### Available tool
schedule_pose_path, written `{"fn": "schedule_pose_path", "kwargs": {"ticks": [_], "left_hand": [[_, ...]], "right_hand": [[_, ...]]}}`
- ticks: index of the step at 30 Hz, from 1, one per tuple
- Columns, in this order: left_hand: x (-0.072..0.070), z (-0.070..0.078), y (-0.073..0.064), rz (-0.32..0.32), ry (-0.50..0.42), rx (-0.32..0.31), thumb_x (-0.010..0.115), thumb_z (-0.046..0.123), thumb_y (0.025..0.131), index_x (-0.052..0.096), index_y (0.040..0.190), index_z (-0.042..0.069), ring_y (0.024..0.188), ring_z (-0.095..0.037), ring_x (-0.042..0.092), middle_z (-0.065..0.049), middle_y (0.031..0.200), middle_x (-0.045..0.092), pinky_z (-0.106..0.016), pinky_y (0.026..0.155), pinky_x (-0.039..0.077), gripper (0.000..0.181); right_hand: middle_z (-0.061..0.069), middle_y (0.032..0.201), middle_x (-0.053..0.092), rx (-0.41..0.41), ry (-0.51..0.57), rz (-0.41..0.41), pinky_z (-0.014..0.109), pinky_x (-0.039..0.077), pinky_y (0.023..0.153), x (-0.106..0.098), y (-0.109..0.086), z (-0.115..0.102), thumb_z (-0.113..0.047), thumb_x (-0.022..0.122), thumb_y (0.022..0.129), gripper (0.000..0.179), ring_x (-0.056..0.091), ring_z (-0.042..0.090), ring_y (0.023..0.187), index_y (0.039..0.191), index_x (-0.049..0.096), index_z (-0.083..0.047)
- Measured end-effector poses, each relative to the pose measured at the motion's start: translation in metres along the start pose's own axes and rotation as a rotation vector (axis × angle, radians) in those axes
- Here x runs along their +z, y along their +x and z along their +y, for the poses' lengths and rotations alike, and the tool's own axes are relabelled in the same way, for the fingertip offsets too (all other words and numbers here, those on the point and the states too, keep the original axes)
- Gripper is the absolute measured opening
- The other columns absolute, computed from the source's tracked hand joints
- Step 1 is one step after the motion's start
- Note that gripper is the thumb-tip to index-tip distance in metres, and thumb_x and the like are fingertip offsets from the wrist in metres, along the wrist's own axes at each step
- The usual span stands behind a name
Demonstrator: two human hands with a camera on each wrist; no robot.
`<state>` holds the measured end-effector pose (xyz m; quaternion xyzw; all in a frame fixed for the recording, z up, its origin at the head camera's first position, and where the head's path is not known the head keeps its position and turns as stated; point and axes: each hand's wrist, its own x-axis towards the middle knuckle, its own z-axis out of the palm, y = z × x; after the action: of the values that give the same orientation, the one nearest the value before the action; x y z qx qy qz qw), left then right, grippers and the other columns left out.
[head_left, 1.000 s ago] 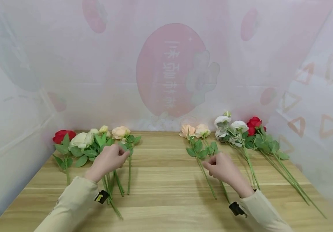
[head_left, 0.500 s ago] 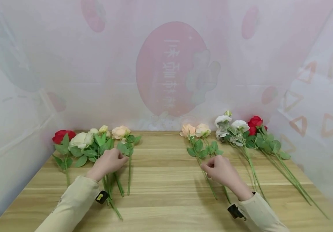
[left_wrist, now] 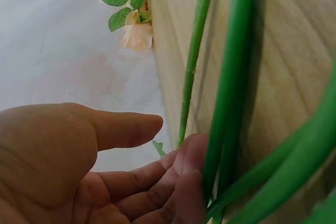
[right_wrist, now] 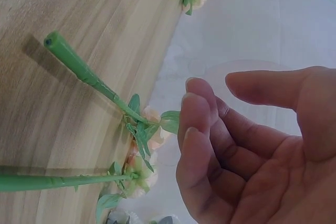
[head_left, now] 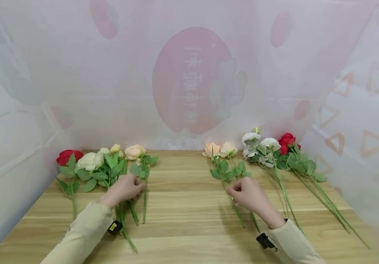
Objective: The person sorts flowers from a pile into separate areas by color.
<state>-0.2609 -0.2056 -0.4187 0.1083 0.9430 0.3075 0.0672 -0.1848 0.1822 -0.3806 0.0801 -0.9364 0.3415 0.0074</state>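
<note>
My left hand (head_left: 124, 190) hovers among the flowers on the left, its thumb apart from loosely curled fingers. Its fingertips lie right beside thick green stems (left_wrist: 231, 77) in the left wrist view, with nothing pinched. A peach rose (head_left: 135, 151) lies just beyond it, its thin stem (head_left: 144, 205) running toward me. My right hand (head_left: 250, 194) holds nothing either; a gap shows between thumb and bent fingers in the right wrist view. In the head view it overlaps the stems of a peach rose (head_left: 211, 150) and a cream rose (head_left: 228, 149). One stem (right_wrist: 84, 72) points toward the right wrist camera.
To the left lie a red flower (head_left: 68, 157) and a large cream-white bloom (head_left: 90, 161). White flowers (head_left: 270, 144) and red roses (head_left: 287, 141) lie at the right. The wooden table (head_left: 182, 205) ends at a printed pale curtain (head_left: 126, 73).
Both hands have sunk slightly toward the table's near side, the right one also a little leftward. The head view has shifted slightly. The flowers stay where they lay.
</note>
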Motion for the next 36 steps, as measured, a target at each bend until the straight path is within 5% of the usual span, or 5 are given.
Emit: {"fn": "schedule_pose_path", "kwargs": {"ticks": [12, 20, 31, 36], "left_hand": [[0.009, 0.006, -0.003, -0.011, 0.016, 0.017, 0.072, 0.019, 0.089, 0.044, 0.048, 0.013, 0.040, -0.013, 0.047, -0.004, 0.046, 0.055, -0.024, 0.043, 0.031, 0.050], [0.006, 0.010, -0.005, -0.020, -0.005, -0.009, 0.069, 0.010, 0.087, 0.048, 0.047, 0.009, 0.047, -0.020, 0.062, -0.006, 0.047, 0.059, -0.024, 0.041, 0.035, 0.045], [0.002, 0.015, -0.007, -0.059, -0.088, -0.054, 0.064, 0.008, 0.090, 0.062, 0.056, 0.002, 0.049, -0.021, 0.064, -0.007, 0.052, 0.062, -0.030, 0.049, 0.050, 0.034], [0.001, 0.017, -0.008, -0.077, -0.117, -0.051, 0.064, 0.009, 0.091, 0.056, 0.054, 0.005, 0.050, -0.021, 0.064, -0.007, 0.053, 0.062, -0.032, 0.051, 0.052, 0.038]], "right_hand": [[0.002, 0.051, 0.057, -0.031, -0.009, -0.004, 0.028, 0.037, 0.045, -0.001, -0.001, -0.002, -0.019, 0.064, 0.095, 0.039, 0.046, 0.011, 0.044, 0.058, 0.062, -0.011], [0.002, 0.053, 0.058, -0.041, -0.005, -0.006, 0.029, 0.040, 0.046, -0.001, 0.000, -0.001, -0.019, 0.064, 0.095, 0.038, 0.050, 0.013, 0.046, 0.058, 0.062, -0.013], [-0.001, 0.055, 0.058, -0.038, 0.025, -0.013, 0.031, 0.043, 0.047, -0.003, 0.001, 0.000, -0.019, 0.064, 0.095, 0.036, 0.054, 0.015, 0.048, 0.059, 0.063, -0.011], [-0.001, 0.055, 0.058, -0.029, 0.031, -0.018, 0.030, 0.042, 0.047, -0.004, 0.000, 0.001, -0.020, 0.064, 0.095, 0.037, 0.057, 0.020, 0.050, 0.059, 0.062, -0.010]]}}
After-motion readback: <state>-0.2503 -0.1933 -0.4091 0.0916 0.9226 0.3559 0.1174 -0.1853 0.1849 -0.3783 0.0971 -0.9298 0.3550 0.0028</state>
